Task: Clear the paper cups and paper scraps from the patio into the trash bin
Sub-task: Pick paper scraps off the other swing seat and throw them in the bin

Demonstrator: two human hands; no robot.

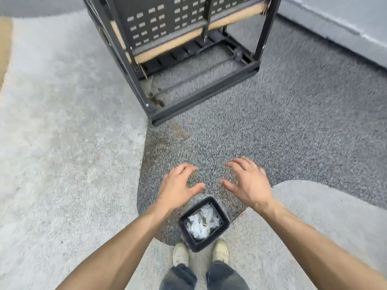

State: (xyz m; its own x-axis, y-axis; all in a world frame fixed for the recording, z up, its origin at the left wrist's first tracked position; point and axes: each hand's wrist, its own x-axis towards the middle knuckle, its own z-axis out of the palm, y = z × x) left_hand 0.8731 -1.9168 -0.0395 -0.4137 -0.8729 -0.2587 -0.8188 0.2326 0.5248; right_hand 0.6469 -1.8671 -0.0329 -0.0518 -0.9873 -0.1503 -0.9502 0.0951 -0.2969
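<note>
At the person's feet, two pale shoes (201,251) stand on light concrete (62,143), and a small black trash bin (225,223) sits just in front of them, partly on the speckled grey patio surface (293,132), with white paper scraps (202,223) lying inside it. Above and beyond the bin, the left hand (178,188) and right hand (249,183) hover palm-down with fingers spread wide, holding nothing. Farther off, a dark metal furniture frame (188,49) stands on the patio near a pale wall (345,15).
</note>
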